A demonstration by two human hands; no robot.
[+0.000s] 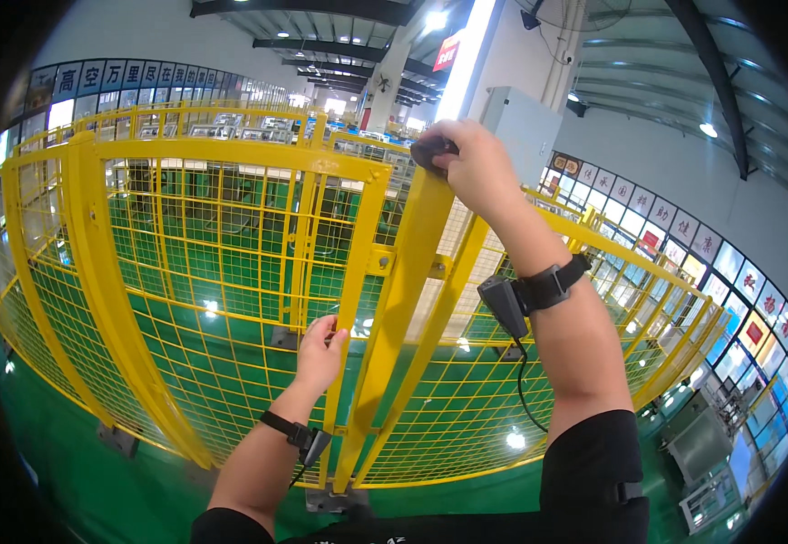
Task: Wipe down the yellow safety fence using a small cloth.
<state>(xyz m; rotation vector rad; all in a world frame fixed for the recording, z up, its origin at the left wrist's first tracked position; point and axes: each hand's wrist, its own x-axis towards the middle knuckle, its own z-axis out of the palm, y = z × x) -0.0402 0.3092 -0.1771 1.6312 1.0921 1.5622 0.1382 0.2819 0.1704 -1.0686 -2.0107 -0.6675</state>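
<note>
My right hand (472,160) is raised to the top of a thick yellow metal post (401,272). Its fingers close around a dark rounded object (428,155) pressed against the post's upper end; whether this is a cap or a bunched cloth is unclear. Lower down, my left hand (320,350) is at the upright edge frame (360,258) of a yellow wire mesh fence panel (224,238). Its fingers are curled, with the thumb near the index finger. I cannot tell whether they grip the frame or something small. A bolted bracket (382,261) links frame and post.
To the right another mesh panel (462,401) runs off from the post. A grey base plate (336,500) holds the post to the green floor (435,503). Behind the fence stand a grey electrical cabinet (520,132) on a column and several workbenches. Metal equipment (700,442) stands at right.
</note>
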